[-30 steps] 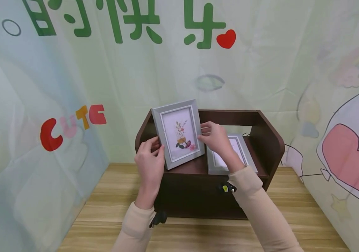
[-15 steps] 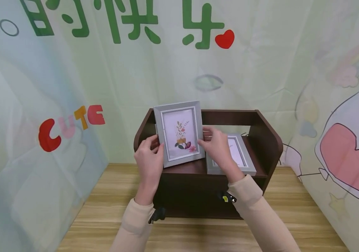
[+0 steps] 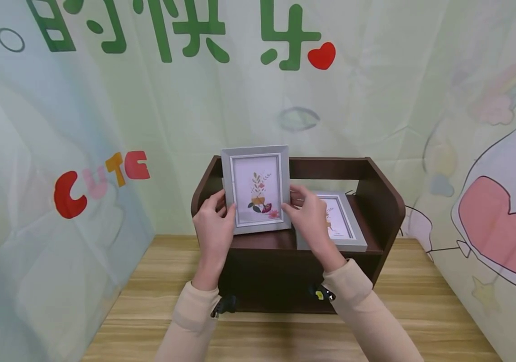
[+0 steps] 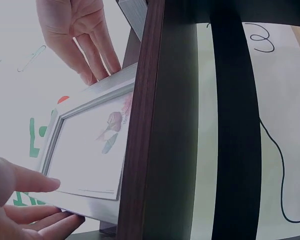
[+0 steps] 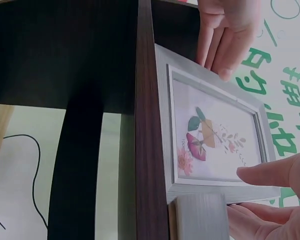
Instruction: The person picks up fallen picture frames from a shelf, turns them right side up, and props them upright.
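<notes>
Turned straighter since earlier, the silver picture frame (image 3: 258,188) is at the left of the brown shelf (image 3: 267,242), left hand (image 3: 214,221) and right hand (image 3: 308,215) pinching opposite edges, best kept level, clear of the flat frame (image 3: 349,229) alongside.

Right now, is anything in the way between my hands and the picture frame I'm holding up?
Nothing visible. Your left hand and right hand each grip a side of the raised frame directly; the other frame lies beside it on the shelf.
</notes>
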A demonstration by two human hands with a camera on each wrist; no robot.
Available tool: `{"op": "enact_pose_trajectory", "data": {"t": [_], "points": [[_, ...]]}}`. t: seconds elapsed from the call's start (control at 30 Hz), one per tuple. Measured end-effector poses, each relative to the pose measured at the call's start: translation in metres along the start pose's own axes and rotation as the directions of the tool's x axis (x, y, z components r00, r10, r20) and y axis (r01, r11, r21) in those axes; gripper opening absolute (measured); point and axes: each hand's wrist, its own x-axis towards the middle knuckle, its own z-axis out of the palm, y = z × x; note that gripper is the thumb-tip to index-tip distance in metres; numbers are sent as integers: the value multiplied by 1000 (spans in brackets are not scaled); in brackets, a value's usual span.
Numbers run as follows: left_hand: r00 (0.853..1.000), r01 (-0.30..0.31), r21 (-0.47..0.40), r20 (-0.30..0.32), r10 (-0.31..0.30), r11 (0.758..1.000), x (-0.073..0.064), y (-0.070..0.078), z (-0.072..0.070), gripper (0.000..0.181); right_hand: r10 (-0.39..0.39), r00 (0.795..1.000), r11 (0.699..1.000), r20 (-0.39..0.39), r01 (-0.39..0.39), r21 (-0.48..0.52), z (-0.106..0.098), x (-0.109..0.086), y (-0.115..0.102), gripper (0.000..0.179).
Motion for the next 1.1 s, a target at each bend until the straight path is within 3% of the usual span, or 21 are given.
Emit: {"op": "enact_pose_trajectory", "data": {"t": [0.27,0.53,0.73,1.1], "points": [[996,45,17,75,-46,999,3,4,-3,47,-29,999,999,-13,29,-18,2,-4,-3,44],[981,108,42,158,-113,993,4,6,-6,59,-21,1000,1000,5,21,-9,7,-6,-8,43],[974,129,78,177,-142,988,2,7,-6,68,-27,999,999,17,27,23,12,-6,-10,43],[961,194,69,188,-204,979,-1,8,-3,78,-33,999,999,37,33,5,16,-7,-13,42]]}}
